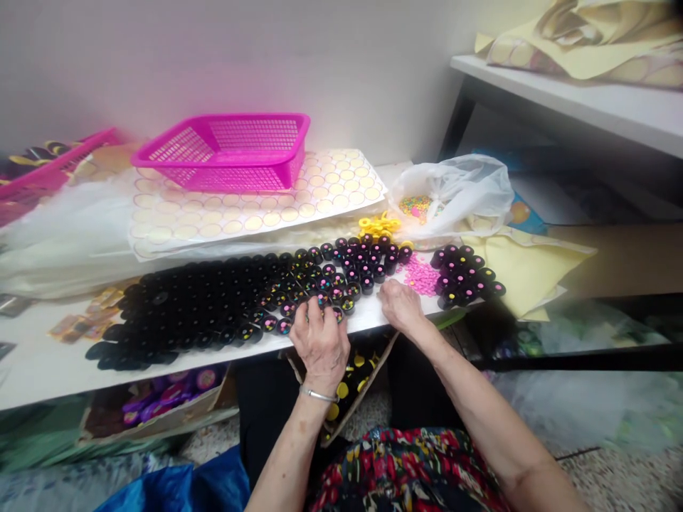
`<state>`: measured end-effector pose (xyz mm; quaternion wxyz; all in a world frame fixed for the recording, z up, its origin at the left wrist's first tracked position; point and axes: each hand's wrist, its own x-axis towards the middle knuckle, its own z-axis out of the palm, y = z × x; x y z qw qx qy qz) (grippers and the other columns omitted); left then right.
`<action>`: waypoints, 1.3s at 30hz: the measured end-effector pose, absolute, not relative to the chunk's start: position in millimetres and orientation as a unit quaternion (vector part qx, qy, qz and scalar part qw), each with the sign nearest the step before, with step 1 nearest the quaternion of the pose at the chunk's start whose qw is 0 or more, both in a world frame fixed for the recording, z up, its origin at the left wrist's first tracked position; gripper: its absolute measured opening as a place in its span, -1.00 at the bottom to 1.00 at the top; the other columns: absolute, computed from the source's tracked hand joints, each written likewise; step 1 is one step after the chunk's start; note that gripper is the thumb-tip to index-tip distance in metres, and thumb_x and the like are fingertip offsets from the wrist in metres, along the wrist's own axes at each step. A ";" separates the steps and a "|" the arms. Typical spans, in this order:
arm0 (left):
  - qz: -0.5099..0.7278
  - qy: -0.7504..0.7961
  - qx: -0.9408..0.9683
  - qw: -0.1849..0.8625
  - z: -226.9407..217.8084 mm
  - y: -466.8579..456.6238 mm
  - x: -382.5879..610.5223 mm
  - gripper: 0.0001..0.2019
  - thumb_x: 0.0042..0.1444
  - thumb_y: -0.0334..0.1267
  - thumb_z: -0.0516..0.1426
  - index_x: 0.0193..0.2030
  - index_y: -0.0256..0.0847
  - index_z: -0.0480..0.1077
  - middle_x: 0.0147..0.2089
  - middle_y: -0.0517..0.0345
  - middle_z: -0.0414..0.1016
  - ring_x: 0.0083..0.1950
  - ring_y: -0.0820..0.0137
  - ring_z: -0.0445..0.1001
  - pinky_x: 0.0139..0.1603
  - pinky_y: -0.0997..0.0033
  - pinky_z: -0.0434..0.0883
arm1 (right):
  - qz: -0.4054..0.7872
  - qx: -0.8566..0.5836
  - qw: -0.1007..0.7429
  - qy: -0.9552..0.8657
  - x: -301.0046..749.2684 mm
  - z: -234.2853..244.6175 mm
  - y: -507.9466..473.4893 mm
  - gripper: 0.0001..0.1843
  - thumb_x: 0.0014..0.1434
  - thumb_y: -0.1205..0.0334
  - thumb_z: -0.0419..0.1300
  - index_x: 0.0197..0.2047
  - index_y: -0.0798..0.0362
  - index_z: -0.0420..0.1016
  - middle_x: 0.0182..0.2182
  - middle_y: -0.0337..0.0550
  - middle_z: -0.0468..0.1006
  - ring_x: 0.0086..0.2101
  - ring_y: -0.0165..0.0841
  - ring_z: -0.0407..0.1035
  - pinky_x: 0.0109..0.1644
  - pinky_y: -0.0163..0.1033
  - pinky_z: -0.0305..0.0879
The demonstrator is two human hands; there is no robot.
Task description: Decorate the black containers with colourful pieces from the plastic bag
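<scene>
Several small black cups (213, 302) stand packed in rows on a low white table (48, 363); those toward the right hold coloured beads (341, 281). My left hand (320, 341), wearing a thin bangle, rests fingers-down on the filled cups at the table's front edge. My right hand (400, 306) lies just to its right, fingertips curled on the bare tabletop beside a pile of pink beads (421, 276). What the fingertips pinch is hidden. A second cluster of filled cups (467, 276) sits further right.
A pink mesh basket (229, 149) sits on sheets of round stickers (256, 210) at the back. Yellow rings (378, 226) and a plastic bag of mixed beads (448, 195) lie behind the cups. A cardboard box with yellow caps (346, 387) sits under the table. A shelf (576, 99) stands right.
</scene>
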<state>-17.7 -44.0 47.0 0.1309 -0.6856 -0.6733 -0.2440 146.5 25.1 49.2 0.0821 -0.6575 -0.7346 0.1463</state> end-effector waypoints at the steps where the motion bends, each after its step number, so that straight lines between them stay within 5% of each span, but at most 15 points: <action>1: -0.255 -0.666 -0.688 0.132 47.4 -44.7 -18.0 -0.75 0.10 -0.17 0.08 -0.15 -0.25 0.42 0.18 -0.19 0.28 0.20 -0.02 0.14 0.05 -0.01 0.15 | 0.146 -0.661 0.084 -0.731 145.8 48.9 25.4 -0.76 0.25 0.24 -0.06 -0.21 0.06 0.43 -0.25 -0.07 0.47 -0.29 -0.31 0.36 -0.37 -0.26 0.03; 7: -0.406 -0.581 -0.695 0.119 53.5 -51.0 -12.1 -0.75 0.02 -0.28 0.15 -0.13 -0.26 0.39 -0.07 -0.11 0.46 0.05 0.14 0.30 0.04 0.08 0.26 | 0.125 -0.672 0.091 -0.724 145.6 47.1 20.5 -0.72 0.28 0.24 -0.10 -0.20 0.05 0.44 -0.24 -0.09 0.44 -0.32 -0.35 0.33 -0.38 -0.28 0.01; 17: -0.461 -0.556 -0.672 -0.164 43.4 -32.0 33.6 -0.84 0.01 -0.36 0.13 -0.21 -0.21 0.36 -0.27 0.11 0.44 -0.22 0.38 0.39 -0.18 0.36 0.36 | 0.113 -0.646 0.120 -0.745 151.3 40.7 16.1 -0.72 0.24 0.28 -0.07 -0.32 0.05 0.45 -0.30 -0.15 0.40 -0.38 -0.40 0.27 -0.43 -0.29 -0.06; 24: -0.466 -0.553 -0.650 -0.232 29.8 -25.4 40.7 -0.78 -0.06 -0.42 0.12 -0.21 -0.19 0.36 -0.25 0.13 0.43 -0.20 0.39 0.40 -0.17 0.40 0.36 | 0.203 -0.592 0.362 -0.691 170.0 46.8 17.2 -0.83 0.16 0.31 0.02 -0.39 0.06 0.40 -0.40 -0.17 0.39 -0.33 -0.37 0.30 -0.25 -0.30 0.18; 27: -0.464 -0.552 -0.646 -0.251 29.0 -23.9 44.7 -0.78 -0.06 -0.44 0.11 -0.22 -0.20 0.36 -0.27 0.14 0.42 -0.23 0.40 0.39 -0.19 0.40 0.35 | 0.241 -0.520 0.401 -0.715 176.2 59.7 6.8 -0.85 0.16 0.29 0.04 -0.40 0.04 0.40 -0.43 -0.20 0.36 -0.36 -0.40 0.30 -0.24 -0.32 0.20; 33: -0.468 -0.552 -0.642 -0.254 26.9 -20.2 47.1 -0.80 -0.07 -0.43 0.13 -0.24 -0.21 0.35 -0.29 0.15 0.41 -0.24 0.41 0.38 -0.20 0.41 0.34 | 0.178 -0.566 0.367 -0.717 179.0 60.2 -2.1 -0.83 0.19 0.31 0.00 -0.35 0.05 0.40 -0.39 -0.18 0.38 -0.35 -0.40 0.29 -0.26 -0.33 0.15; 39: -0.460 -0.534 -0.693 -0.153 36.8 -32.9 40.5 -0.90 0.01 -0.36 0.11 -0.28 -0.21 0.36 -0.33 0.11 0.44 -0.27 0.39 0.40 -0.23 0.38 0.36 | 0.092 -0.634 0.192 -0.743 166.1 50.7 11.5 -0.76 0.21 0.33 -0.05 -0.38 0.06 0.42 -0.37 -0.15 0.39 -0.35 -0.37 0.26 -0.37 -0.29 -0.01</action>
